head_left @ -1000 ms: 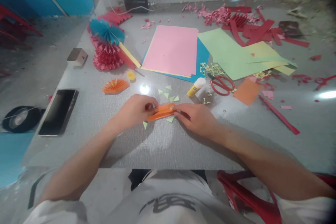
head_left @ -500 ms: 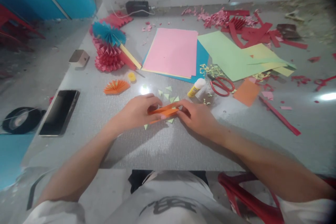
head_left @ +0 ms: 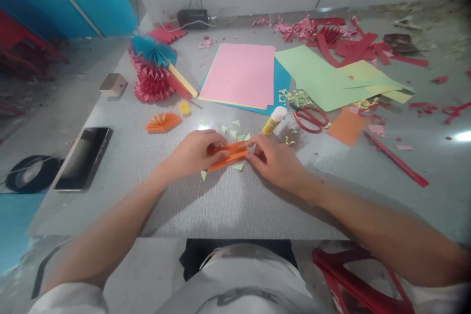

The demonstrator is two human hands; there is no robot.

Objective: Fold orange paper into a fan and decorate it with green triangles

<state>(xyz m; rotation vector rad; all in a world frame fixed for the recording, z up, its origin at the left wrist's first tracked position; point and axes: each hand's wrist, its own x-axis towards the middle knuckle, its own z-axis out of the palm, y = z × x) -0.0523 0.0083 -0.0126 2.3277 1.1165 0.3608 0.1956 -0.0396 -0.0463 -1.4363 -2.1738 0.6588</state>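
Between my two hands is a folded strip of orange paper (head_left: 231, 153), creased lengthwise. My left hand (head_left: 196, 152) pinches its left end, thumb in front and fingers behind. At the other end, the fingertips of my right hand (head_left: 270, 157) grip the paper's edge. Small pale green paper triangles (head_left: 233, 134) lie scattered around and behind the strip. An uncapped glue stick (head_left: 274, 121) stands tilted just beyond my right hand. To the left rests a pleated orange paper fan (head_left: 164, 121) with bits of green on it, near a yellow cap (head_left: 184, 108).
Pink sheets (head_left: 241, 76) over blue paper lie at the back, beside green sheets (head_left: 312, 73). Red-handled scissors (head_left: 312, 120) and an orange square (head_left: 346, 126) sit to the right. A phone (head_left: 84, 158) lies at left, below a small box (head_left: 113, 85). Red scraps (head_left: 353, 46) cover the back right.
The orange strip has been turned so that more of its creased face shows upward. Both hands keep hold of its ends and have barely shifted.
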